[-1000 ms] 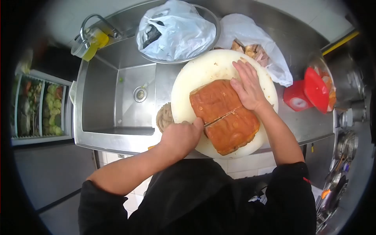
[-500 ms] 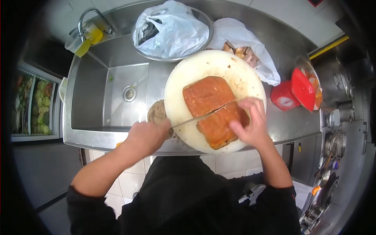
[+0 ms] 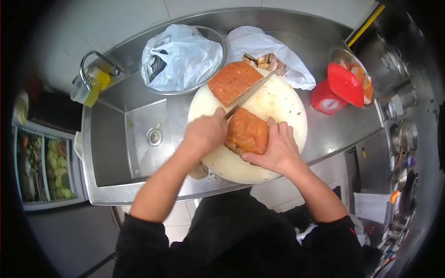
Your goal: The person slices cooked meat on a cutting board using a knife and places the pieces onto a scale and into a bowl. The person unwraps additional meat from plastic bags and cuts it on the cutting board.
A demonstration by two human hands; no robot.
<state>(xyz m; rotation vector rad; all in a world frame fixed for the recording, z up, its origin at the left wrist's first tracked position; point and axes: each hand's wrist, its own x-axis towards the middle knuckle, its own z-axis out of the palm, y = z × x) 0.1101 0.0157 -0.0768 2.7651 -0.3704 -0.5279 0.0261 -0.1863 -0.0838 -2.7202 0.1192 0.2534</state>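
Note:
My left hand point(image 3: 206, 133) is closed round the handle of a long knife point(image 3: 245, 97). The blade slants up to the right, flat side along the cut edge of the far block of orange-brown meat point(image 3: 234, 82). My right hand point(image 3: 280, 149) grips the near meat block point(image 3: 248, 131), thumb on its front side and fingers at its right edge. Both blocks lie on a round white cutting board point(image 3: 285, 120), with a gap between them. The far block reaches the board's upper left rim.
A metal bowl point(image 3: 222, 41) with a plastic bag point(image 3: 185, 55) stands beyond the board, near an open bag of meat pieces point(image 3: 266, 62). A red scale point(image 3: 331, 95) sits at right. The sink point(image 3: 134, 162) and tap point(image 3: 88, 67) are left.
The knife has come out from between the blocks and pushed the far one up and away. My right hand has closed on the near block, which has turned.

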